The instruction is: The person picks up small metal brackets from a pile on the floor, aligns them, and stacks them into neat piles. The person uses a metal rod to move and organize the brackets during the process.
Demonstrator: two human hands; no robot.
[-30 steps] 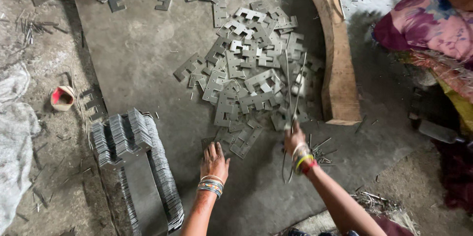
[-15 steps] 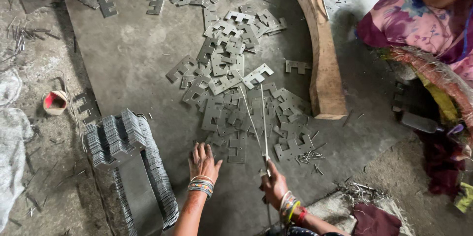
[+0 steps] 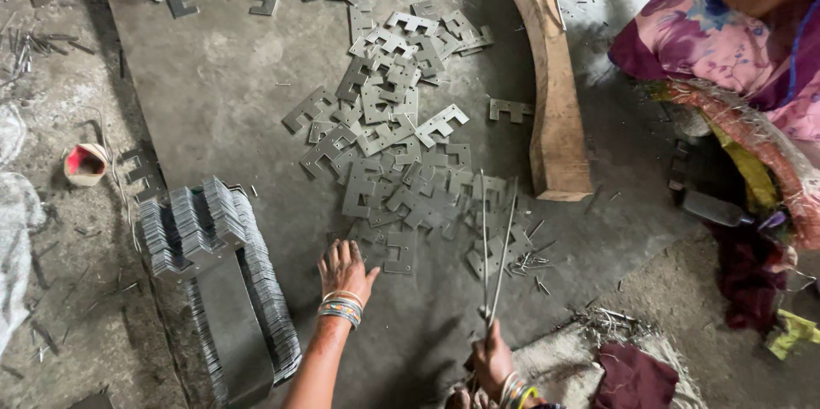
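While the right hand (image 3: 493, 359) clenches two thin metal rods (image 3: 500, 247), left-hand fingers (image 3: 342, 254) lie spread on stamped plates (image 3: 401, 195).

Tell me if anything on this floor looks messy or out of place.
The flat grey notched metal plates lie scattered and overlapping in a loose heap, unlike the neatly lined-up rows of stacked plates at the left. Small loose nails are strewn near the thin metal rods held in the right hand.

Dull grey metal plates (image 3: 401, 161); thin metal rods (image 3: 495, 247); rough wood plank (image 3: 551, 76); matt, gritty concrete floor (image 3: 222, 76).
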